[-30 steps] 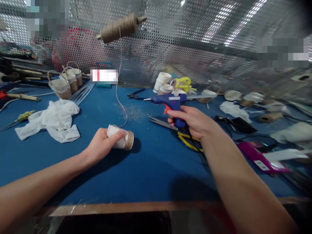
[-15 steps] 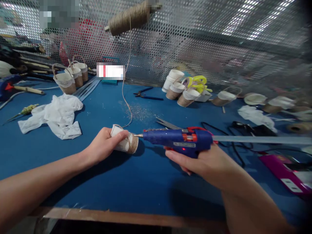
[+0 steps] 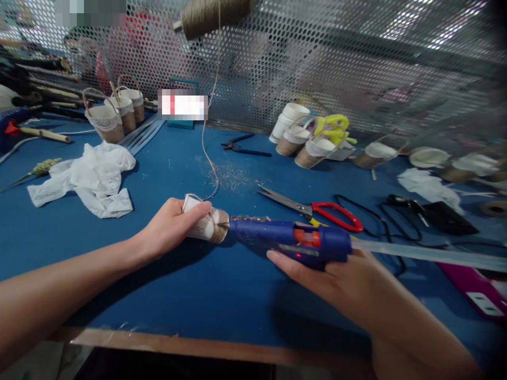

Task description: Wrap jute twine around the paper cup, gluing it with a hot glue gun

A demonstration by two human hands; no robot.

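My left hand is closed around a small white paper cup lying on its side, its lower end wrapped in brown twine. My thumb presses along the upper side. A strand of twine runs from the cup up to the spool. In my right hand is a blue glue gun, its red light lit and a long clear glue stick out of its back. The metal nozzle meets the cup's wrapped part. Just behind the gun lie red-handled scissors.
Blue-handled pliers and twine-wrapped cups are farther back. More cups with handles stand at the left, near crumpled white lace fabric. Black cables and a purple power strip lie right. Perforated metal mesh backs the table.
The glue gun's nozzle has moved down across the cup's wrapped side, and its rear has dropped, uncovering the red scissor handles. My left hand keeps holding the cup. The view has shifted slightly.
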